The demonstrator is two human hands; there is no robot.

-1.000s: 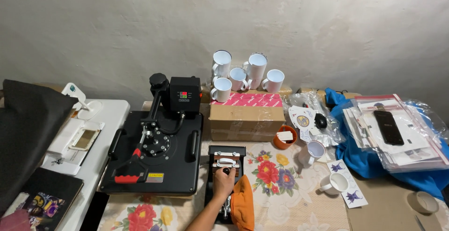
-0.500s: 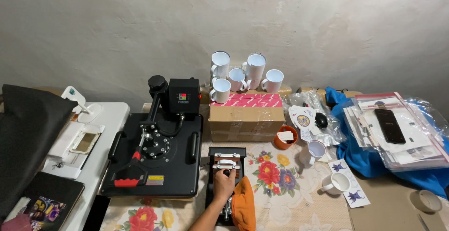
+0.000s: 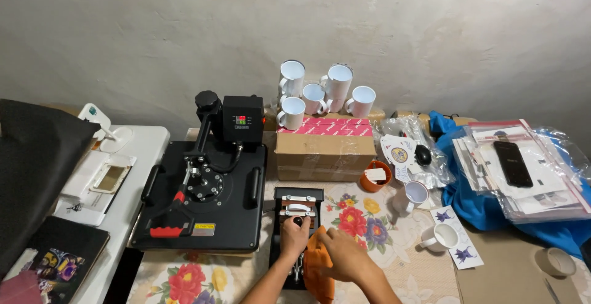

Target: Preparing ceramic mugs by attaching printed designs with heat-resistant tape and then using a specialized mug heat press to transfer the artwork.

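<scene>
Orange was the colour under your hands: your right hand (image 3: 345, 256) lay with fingers curled down over an orange cloth (image 3: 319, 267), which rested on the near end of the small mug press (image 3: 297, 218) at the front of the flowered tablecloth (image 3: 381, 242). Your left hand (image 3: 294, 236) was closed around the press's handle, its black knob (image 3: 298, 221) showing just above your knuckles. Whether a mug sat inside the press you could not have told from this view, since both hands and the cloth covered it. The work looked to be in its middle: the press was set out and gripped, yet the lever's position was hidden, so clamping could not be judged done. Plenty seemed left, for six white mugs (image 3: 320, 95) stood untouched by the wall, some on the cardboard box (image 3: 323, 153), and two more mugs (image 3: 440, 236) sat to the right beside printed sheets (image 3: 458, 255). The large flat heat press (image 3: 203, 196) to the left lay shut and idle.
</scene>
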